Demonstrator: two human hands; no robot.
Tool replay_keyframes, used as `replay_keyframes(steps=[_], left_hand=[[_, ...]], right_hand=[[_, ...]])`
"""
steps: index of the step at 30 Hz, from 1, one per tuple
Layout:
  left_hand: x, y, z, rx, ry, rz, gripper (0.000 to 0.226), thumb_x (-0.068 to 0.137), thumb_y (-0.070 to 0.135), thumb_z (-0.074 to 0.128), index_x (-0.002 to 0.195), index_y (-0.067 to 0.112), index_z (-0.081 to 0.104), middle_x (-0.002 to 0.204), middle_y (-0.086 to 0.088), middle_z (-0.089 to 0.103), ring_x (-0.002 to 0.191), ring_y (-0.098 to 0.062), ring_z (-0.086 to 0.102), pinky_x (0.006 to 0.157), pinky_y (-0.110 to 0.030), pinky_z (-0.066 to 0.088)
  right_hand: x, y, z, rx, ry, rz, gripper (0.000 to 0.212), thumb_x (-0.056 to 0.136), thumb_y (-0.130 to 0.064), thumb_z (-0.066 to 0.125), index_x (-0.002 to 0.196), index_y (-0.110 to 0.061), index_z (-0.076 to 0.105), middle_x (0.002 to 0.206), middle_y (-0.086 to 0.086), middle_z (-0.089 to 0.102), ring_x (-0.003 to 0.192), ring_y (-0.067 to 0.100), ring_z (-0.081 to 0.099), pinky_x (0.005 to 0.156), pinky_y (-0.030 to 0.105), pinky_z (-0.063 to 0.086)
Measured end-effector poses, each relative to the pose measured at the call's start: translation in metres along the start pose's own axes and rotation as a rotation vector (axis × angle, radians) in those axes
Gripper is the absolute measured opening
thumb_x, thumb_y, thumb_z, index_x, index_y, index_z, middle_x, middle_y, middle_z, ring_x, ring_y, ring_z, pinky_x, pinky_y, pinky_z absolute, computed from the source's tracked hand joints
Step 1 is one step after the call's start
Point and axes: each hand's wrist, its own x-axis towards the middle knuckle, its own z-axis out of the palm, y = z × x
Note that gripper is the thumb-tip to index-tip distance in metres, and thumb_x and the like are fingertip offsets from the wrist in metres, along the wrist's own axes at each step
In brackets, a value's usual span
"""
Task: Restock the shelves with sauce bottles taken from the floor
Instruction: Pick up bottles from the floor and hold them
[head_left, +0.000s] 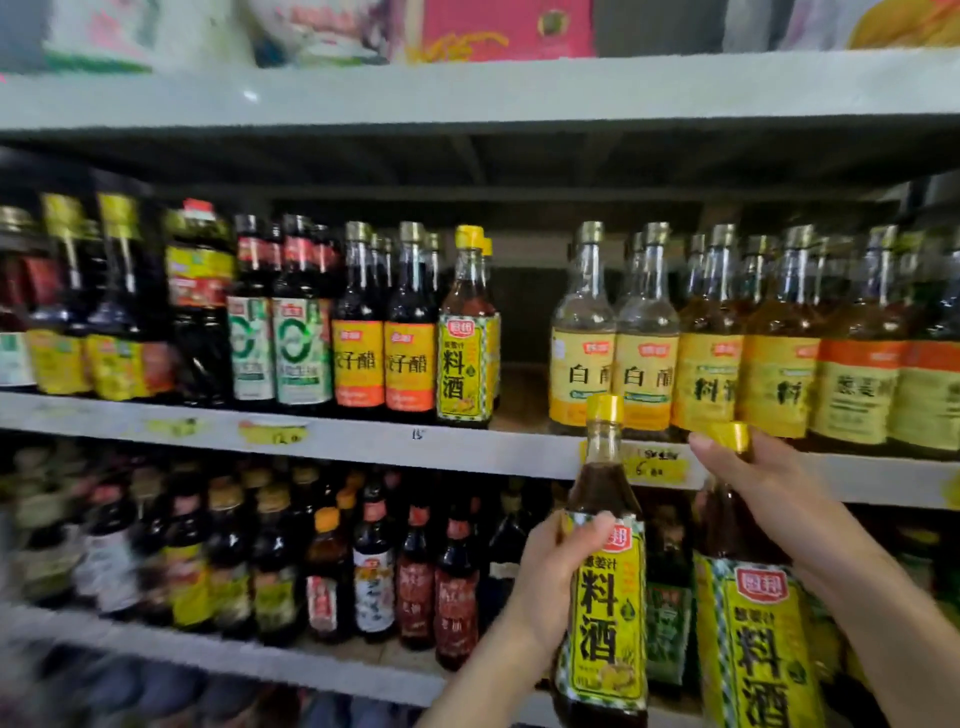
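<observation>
Right bottle (753, 639): yellow-labelled cooking wine, nearest the lens at 5 o'clock, upright, its cap level with the shelf edge.
Right hand (779, 499): fingers curled round the neck just under the cap, which leaves the base free for setting down.
Left bottle (605, 587): the same cooking wine at 6 o'clock, upright, just beside the first.
Left hand (550, 582): fingers and thumb wrapped round the label from 9 o'clock.
Gap: a bare stretch of the middle shelf (363, 439) at 12 o'clock from the left bottle, between the shelved cooking wine bottle (465, 338) and the white vinegar bottles (582, 353); likely the slot for both.
Stage: both bottles raised, neither yet on the shelf.
Risk: clipping the vinegar on the way in.
</observation>
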Motion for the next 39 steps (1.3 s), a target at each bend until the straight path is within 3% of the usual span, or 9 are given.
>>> replay_keyframes(steps=[5,8,13,19,22,26,30,34,39], left_hand=[[-0.011,0.005,-0.011,0.066,0.202,-0.030,0.074,0.066,0.057,0.076,0.116,0.005,0.062,0.106,-0.016,0.071,0.096,-0.031,0.070,0.080,-0.040,0.056],[-0.016,0.009,-0.021,0.086,0.279,-0.013,0.078,0.061,0.062,0.077,0.115,0.008,0.063,0.101,-0.012,0.072,0.091,-0.029,0.071,0.075,-0.037,0.054],[-0.025,0.014,-0.036,0.054,0.356,0.008,0.086,0.065,0.059,0.079,0.123,-0.001,0.056,0.106,-0.025,0.066,0.088,-0.037,0.067,0.074,-0.043,0.053],[-0.027,0.020,-0.048,0.088,0.421,0.034,0.086,0.064,0.059,0.081,0.125,0.003,0.056,0.118,-0.031,0.061,0.102,-0.045,0.062,0.096,-0.065,0.046],[-0.028,0.023,-0.052,0.082,0.434,0.038,0.087,0.064,0.058,0.081,0.127,0.005,0.055,0.122,-0.029,0.059,0.108,-0.047,0.062,0.096,-0.065,0.046],[-0.029,0.030,-0.057,0.094,0.394,0.068,0.078,0.062,0.058,0.081,0.117,0.006,0.061,0.105,-0.027,0.069,0.088,-0.041,0.069,0.078,-0.050,0.056],[-0.024,0.054,-0.061,0.155,0.379,0.147,0.063,0.067,0.055,0.076,0.107,0.007,0.065,0.093,-0.022,0.071,0.081,-0.039,0.069,0.075,-0.052,0.056],[-0.014,0.095,-0.078,0.237,0.392,0.237,0.059,0.067,0.058,0.073,0.108,0.016,0.067,0.095,-0.018,0.073,0.083,-0.036,0.072,0.068,-0.045,0.057],[0.002,0.139,-0.101,0.286,0.375,0.334,0.066,0.066,0.060,0.071,0.116,0.017,0.065,0.109,-0.017,0.071,0.101,-0.039,0.067,0.087,-0.057,0.053]], right_hand=[[0.012,0.002,0.019,0.054,-0.097,-0.026,0.029,0.092,-0.050,0.060,0.109,-0.027,0.066,0.073,0.004,0.075,0.065,0.017,0.072,0.068,0.038,0.050],[0.013,0.000,0.033,0.077,-0.147,-0.051,0.023,0.094,-0.047,0.059,0.108,-0.029,0.064,0.070,0.004,0.074,0.062,0.014,0.071,0.066,0.037,0.047],[0.011,-0.006,0.050,0.124,-0.192,-0.051,0.015,0.097,-0.040,0.059,0.097,-0.026,0.064,0.068,0.004,0.071,0.061,0.016,0.070,0.065,0.033,0.045],[0.009,-0.015,0.058,0.155,-0.241,-0.059,0.015,0.098,-0.039,0.058,0.104,-0.026,0.064,0.073,0.006,0.071,0.063,0.017,0.071,0.063,0.030,0.048],[0.009,-0.015,0.060,0.146,-0.245,-0.072,0.013,0.098,-0.040,0.057,0.104,-0.030,0.063,0.073,0.002,0.071,0.061,0.012,0.069,0.060,0.025,0.046],[0.008,-0.018,0.062,0.163,-0.237,-0.078,0.014,0.098,-0.038,0.058,0.106,-0.027,0.062,0.082,0.005,0.070,0.060,0.011,0.068,0.052,0.014,0.047],[0.011,-0.042,0.069,0.114,-0.184,-0.119,0.021,0.096,-0.041,0.058,0.105,-0.023,0.059,0.079,0.007,0.071,0.064,0.011,0.069,0.065,0.031,0.053],[0.032,-0.099,0.079,0.092,-0.009,-0.306,0.021,0.097,-0.046,0.057,0.098,-0.025,0.053,0.076,-0.001,0.068,0.063,0.004,0.066,0.061,0.028,0.046],[0.072,-0.162,0.102,0.178,0.175,-0.434,0.017,0.099,-0.043,0.054,0.103,-0.028,0.048,0.074,-0.007,0.062,0.058,0.001,0.063,0.060,0.026,0.051]])
